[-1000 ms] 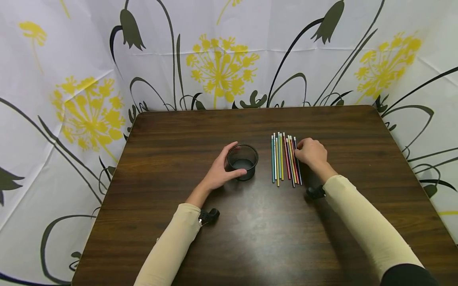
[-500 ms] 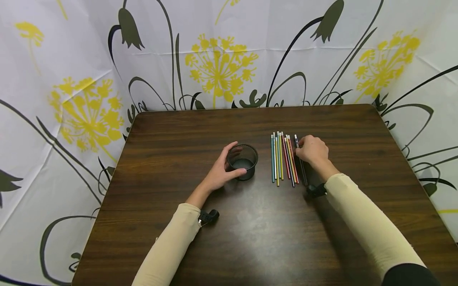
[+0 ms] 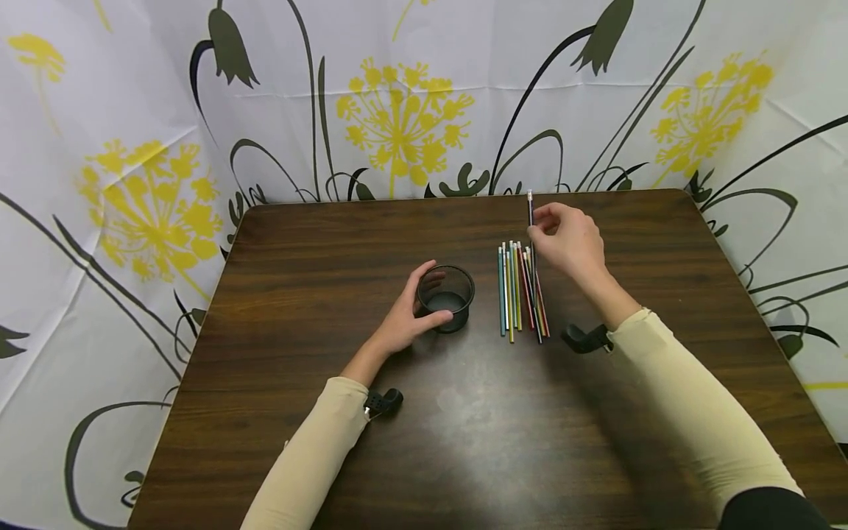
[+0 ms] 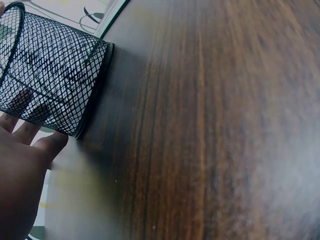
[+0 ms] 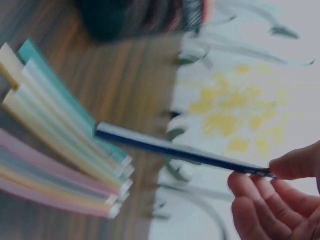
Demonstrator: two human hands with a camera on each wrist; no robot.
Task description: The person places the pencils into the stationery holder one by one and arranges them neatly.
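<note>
A black mesh pencil cup [image 3: 463,313] stands upright on the wooden table, near its middle. My left hand [image 3: 400,324] grips it from the left, thumb in front and fingers round the far side. The left wrist view shows fingers against the mesh wall [image 4: 62,70]. My right hand [image 3: 573,239] pinches a dark blue pencil [image 5: 165,150] near its eraser end, between thumb and fingertips, raised above the table. Under it lies a row of several coloured pencils [image 3: 510,294], side by side with their white eraser ends pointing away from me.
The brown wood-grain table [image 3: 318,294] reaches back to a white cloth [image 3: 278,66] printed with yellow and grey-green flowers. The pencil row lies a short way right of the cup. A black wrist camera [image 3: 586,338] sits under my right wrist.
My right hand has slid the dark blue pencil off the row's right edge, then lifted it up and away from me. The left hand and the cup have stayed in place.
</note>
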